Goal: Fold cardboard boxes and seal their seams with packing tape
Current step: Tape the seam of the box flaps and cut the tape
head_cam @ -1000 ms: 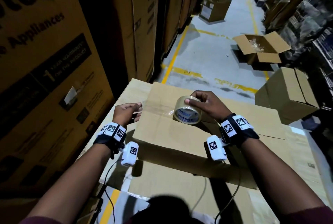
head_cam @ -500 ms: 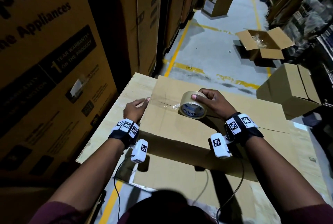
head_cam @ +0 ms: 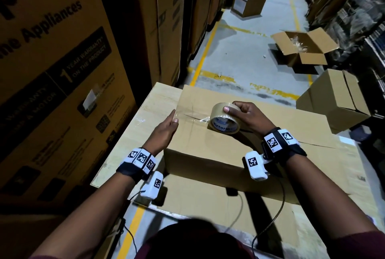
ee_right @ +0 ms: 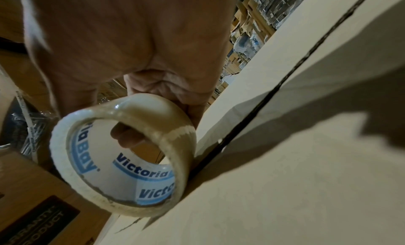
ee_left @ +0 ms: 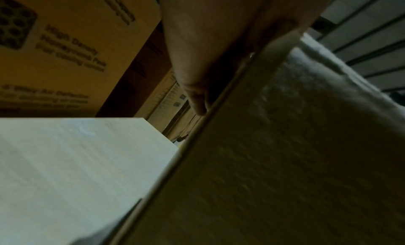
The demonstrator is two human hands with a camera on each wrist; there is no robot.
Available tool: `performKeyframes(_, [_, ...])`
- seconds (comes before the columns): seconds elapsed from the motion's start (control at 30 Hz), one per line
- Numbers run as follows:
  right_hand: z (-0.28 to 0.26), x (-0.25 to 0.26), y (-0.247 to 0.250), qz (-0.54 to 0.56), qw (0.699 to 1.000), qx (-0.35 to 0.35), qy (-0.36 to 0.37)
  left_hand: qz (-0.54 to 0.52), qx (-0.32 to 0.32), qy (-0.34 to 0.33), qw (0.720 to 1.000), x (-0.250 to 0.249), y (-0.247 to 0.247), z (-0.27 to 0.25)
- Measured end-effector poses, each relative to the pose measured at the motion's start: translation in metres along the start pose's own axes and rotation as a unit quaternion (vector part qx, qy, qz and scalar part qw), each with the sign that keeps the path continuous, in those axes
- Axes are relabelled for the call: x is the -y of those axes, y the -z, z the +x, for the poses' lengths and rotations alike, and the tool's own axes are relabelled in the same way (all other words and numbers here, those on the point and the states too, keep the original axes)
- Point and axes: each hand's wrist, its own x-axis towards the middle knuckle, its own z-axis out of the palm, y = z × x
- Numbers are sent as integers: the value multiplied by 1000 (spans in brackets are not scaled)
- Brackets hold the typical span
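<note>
Right hand (head_cam: pixel 248 118) curled around tape roll (head_cam: pixel 224 122) standing on box (head_cam: pixel 208 150) top seam, left hand (head_cam: pixel 165 131) flat, fingers straight, pressing box's left edge, box atop flat cardboard (head_cam: pixel 133 133).

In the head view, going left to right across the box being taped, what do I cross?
Printed appliance carton → left hand pressing the box's left edge → taped seam → tape roll → right hand → closed box on the floor.
</note>
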Motion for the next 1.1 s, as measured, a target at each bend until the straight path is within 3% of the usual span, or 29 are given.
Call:
performKeyframes(0.13, [3, -1, 2, -1, 1000, 4, -8, 109, 36, 33, 993, -21, 10, -3])
performKeyframes(0.2, [3, 0, 4, 0, 1000, 9, -14, 230, 41, -10, 972, -30, 10, 5])
performKeyframes(0.33, [4, 8, 7, 21, 999, 12, -32, 449, 74, -178, 873, -48, -11, 38])
performKeyframes(0.4, [7, 13, 9, 34, 998, 17, -46, 527, 103, -216, 815, -54, -24, 51])
performKeyframes(0.47, [12, 14, 11, 26, 998, 25, -47, 575, 120, -227, 777, -53, -32, 57])
performKeyframes(0.63, [14, 5, 18, -17, 997, 67, -41, 591, 114, -231, 764, -45, -34, 63])
performKeyframes(0.77, [-11, -11, 75, -66, 997, 15, -40, 611, 108, -217, 754, -45, -30, 65])
performKeyframes(0.9, [-60, -37, 143, -71, 994, -14, -84, 615, 107, -210, 753, -51, -39, 64])
performKeyframes(1.0, [-71, -49, 152, -44, 996, -12, -79, 627, 108, -190, 748, -54, -43, 63])
performKeyframes(1.1, [-67, -52, 149, -42, 997, -24, -63, 622, 102, -157, 760, -58, -47, 65])
